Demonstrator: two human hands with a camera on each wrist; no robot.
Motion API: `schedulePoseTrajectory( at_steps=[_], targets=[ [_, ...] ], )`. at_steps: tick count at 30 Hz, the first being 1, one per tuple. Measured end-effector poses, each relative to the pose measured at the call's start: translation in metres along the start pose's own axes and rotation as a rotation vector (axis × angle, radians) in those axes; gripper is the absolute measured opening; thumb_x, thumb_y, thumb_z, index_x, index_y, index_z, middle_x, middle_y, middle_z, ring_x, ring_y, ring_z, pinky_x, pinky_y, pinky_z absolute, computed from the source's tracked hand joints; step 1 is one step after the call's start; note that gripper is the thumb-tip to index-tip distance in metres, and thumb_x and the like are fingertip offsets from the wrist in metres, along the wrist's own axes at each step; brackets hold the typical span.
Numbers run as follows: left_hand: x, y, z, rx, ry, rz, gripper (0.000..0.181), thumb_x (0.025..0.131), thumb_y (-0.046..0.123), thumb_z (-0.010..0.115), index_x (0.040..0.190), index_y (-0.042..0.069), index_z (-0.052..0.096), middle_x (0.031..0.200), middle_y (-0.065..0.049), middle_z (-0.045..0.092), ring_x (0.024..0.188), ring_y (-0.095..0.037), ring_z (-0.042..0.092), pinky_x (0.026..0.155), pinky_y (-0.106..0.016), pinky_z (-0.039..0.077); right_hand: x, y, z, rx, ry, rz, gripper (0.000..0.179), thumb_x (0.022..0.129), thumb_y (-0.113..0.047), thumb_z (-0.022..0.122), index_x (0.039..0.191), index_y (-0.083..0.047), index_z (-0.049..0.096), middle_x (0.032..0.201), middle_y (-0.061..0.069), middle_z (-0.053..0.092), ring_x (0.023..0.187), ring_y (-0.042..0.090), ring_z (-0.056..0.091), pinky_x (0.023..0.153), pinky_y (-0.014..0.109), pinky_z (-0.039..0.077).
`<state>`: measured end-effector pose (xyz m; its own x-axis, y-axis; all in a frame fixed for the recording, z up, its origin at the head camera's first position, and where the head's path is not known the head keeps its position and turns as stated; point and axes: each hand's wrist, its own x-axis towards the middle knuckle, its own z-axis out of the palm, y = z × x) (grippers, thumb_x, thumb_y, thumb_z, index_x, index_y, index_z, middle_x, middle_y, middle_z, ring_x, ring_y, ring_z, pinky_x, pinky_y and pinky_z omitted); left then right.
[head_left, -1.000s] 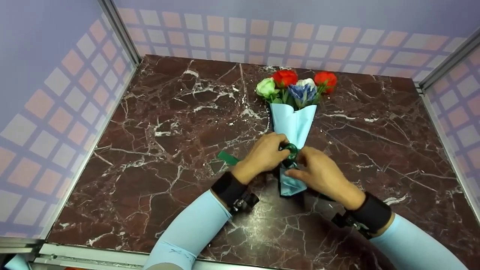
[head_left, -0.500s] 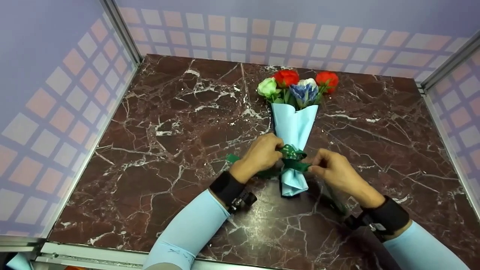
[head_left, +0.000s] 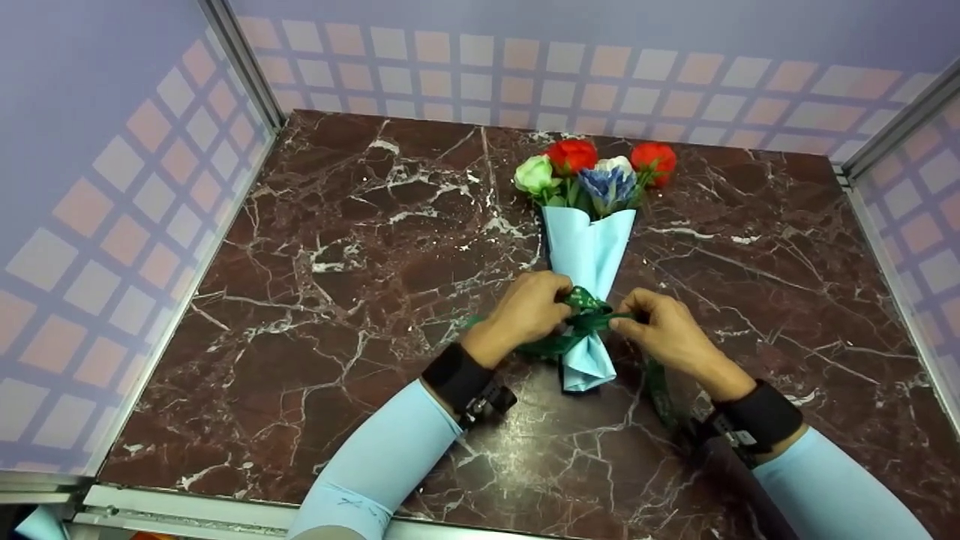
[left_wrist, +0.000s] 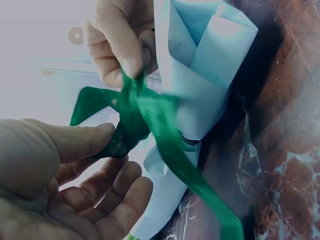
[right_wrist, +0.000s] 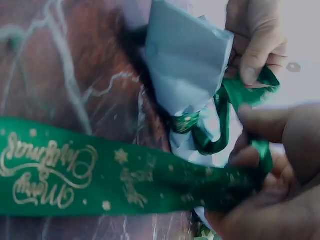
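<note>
A bouquet wrapped in light blue paper [head_left: 589, 244] lies on the table, with its flowers pointing away from me. Green ribbon [head_left: 589, 301] with gold print goes round its narrow part. From the left side, my left hand [head_left: 529, 304] pinches a ribbon loop between thumb and fingers, clearest in the left wrist view. My right hand [head_left: 664, 326], just right of the bouquet, pinches another part of the ribbon, which stretches across the wrap. One long tail [right_wrist: 105, 170] with "Merry Christmas" lettering hangs from the right hand's side; another tail [left_wrist: 192, 175] trails from the knot area.
Red, green-white, white and blue flowers [head_left: 607, 187] fill the bouquet's far end. The dark red marble table [head_left: 360, 300] is enclosed by tiled-pattern panels [head_left: 465, 67] at the back and sides. A metal rail [head_left: 187, 514] runs along the front edge.
My right hand moved from close against the ribbon knot out to the right, drawing ribbon with it, then slightly up and back. The left hand has stayed nearly in place.
</note>
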<state>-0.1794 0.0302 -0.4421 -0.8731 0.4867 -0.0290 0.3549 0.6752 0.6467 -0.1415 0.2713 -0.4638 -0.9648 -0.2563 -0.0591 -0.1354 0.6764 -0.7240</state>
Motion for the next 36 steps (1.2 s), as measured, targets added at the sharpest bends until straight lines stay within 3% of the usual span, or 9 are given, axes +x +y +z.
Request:
schedulePoseTrajectory(
  at_steps=[5, 8, 13, 17, 22, 27, 30, 33, 36],
  targets=[
    [0.0, 0.002, 0.003, -0.013, -0.009, 0.006, 0.01, 0.1, 0.018, 0.073, 0.093, 0.011, 0.069, 0.1, -0.004, 0.076, 0.092, -0.021, 0.069, 0.081, -0.034, 0.057, 0.008, 0.001, 0.01, -0.115, 0.085, -0.021, 0.014, 0.097, -0.015, 0.076, 0.102, -0.01, 0.065, 0.08, 0.005, 0.066, 0.065, 0.019, 0.06, 0.06, 0.031, 0.046],
    [-0.001, 0.003, 0.006, -0.031, -0.032, 0.003, 0.011, 0.103, 0.021, 0.069, 0.097, 0.012, 0.064, 0.104, -0.007, 0.074, 0.094, -0.022, 0.069, 0.079, -0.034, 0.056, 0.011, -0.001, 0.015, -0.153, 0.104, -0.067, 0.023, 0.096, -0.012, 0.078, 0.113, -0.008, 0.064, 0.094, 0.011, 0.073, 0.079, 0.028, 0.07, 0.068, 0.042, 0.055],
    [-0.002, 0.005, 0.009, -0.089, -0.066, -0.002, 0.007, 0.105, 0.018, 0.065, 0.109, 0.013, 0.061, 0.111, -0.008, 0.071, 0.096, -0.021, 0.066, 0.078, -0.032, 0.054, 0.016, -0.002, 0.023, -0.234, 0.157, -0.174, 0.032, 0.094, -0.01, 0.079, 0.124, -0.007, 0.07, 0.101, 0.015, 0.075, 0.09, 0.035, 0.072, 0.078, 0.053, 0.058],
    [-0.003, 0.006, 0.011, -0.118, -0.055, 0.023, 0.015, 0.1, 0.008, 0.068, 0.114, 0.013, 0.064, 0.12, -0.007, 0.074, 0.108, -0.022, 0.069, 0.091, -0.033, 0.057, 0.02, 0.0, 0.029, -0.297, 0.245, -0.286, 0.016, 0.093, -0.008, 0.08, 0.109, -0.007, 0.077, 0.097, 0.014, 0.071, 0.087, 0.033, 0.07, 0.077, 0.051, 0.058],
    [-0.004, 0.005, 0.011, -0.155, -0.045, 0.061, 0.027, 0.092, 0.005, 0.073, 0.117, 0.014, 0.067, 0.125, -0.007, 0.074, 0.119, -0.024, 0.069, 0.102, -0.034, 0.056, 0.025, 0.003, 0.036, -0.358, 0.35, -0.368, 0.009, 0.089, -0.004, 0.08, 0.091, -0.007, 0.071, 0.083, 0.01, 0.063, 0.07, 0.029, 0.061, 0.063, 0.047, 0.053],
    [-0.005, 0.001, 0.012, -0.197, -0.08, 0.123, 0.033, 0.088, 0.003, 0.074, 0.118, 0.012, 0.063, 0.119, -0.005, 0.072, 0.109, -0.018, 0.067, 0.093, -0.027, 0.055, 0.029, 0.006, 0.04, -0.411, 0.37, -0.425, 0.025, 0.09, -0.005, 0.077, 0.079, -0.008, 0.056, 0.071, 0.008, 0.052, 0.055, 0.027, 0.048, 0.05, 0.044, 0.043],
    [-0.007, -0.003, 0.012, -0.233, -0.113, 0.143, 0.035, 0.087, 0.001, 0.07, 0.119, 0.011, 0.06, 0.113, -0.005, 0.068, 0.099, -0.016, 0.061, 0.085, -0.025, 0.051, 0.031, 0.009, 0.04, -0.434, 0.398, -0.462, 0.026, 0.088, -0.004, 0.076, 0.075, -0.01, 0.053, 0.068, 0.008, 0.053, 0.051, 0.028, 0.047, 0.047, 0.043, 0.043],
    [-0.007, -0.004, 0.012, -0.253, -0.11, 0.126, 0.034, 0.088, -0.003, 0.063, 0.119, 0.012, 0.059, 0.111, -0.005, 0.068, 0.098, -0.016, 0.061, 0.085, -0.026, 0.05, 0.034, 0.011, 0.039, -0.478, 0.435, -0.512, 0.029, 0.086, -0.002, 0.073, 0.07, -0.011, 0.05, 0.064, 0.008, 0.051, 0.049, 0.027, 0.044, 0.045, 0.042, 0.04],
    [-0.006, -0.004, 0.013, -0.268, -0.063, 0.071, 0.028, 0.093, -0.004, 0.057, 0.116, 0.012, 0.06, 0.115, -0.005, 0.07, 0.105, -0.018, 0.067, 0.091, -0.028, 0.053, 0.038, 0.013, 0.039, -0.531, 0.474, -0.581, 0.038, 0.089, -0.002, 0.071, 0.065, -0.013, 0.044, 0.059, 0.006, 0.046, 0.046, 0.021, 0.034, 0.045, 0.038, 0.034]
  ],
)
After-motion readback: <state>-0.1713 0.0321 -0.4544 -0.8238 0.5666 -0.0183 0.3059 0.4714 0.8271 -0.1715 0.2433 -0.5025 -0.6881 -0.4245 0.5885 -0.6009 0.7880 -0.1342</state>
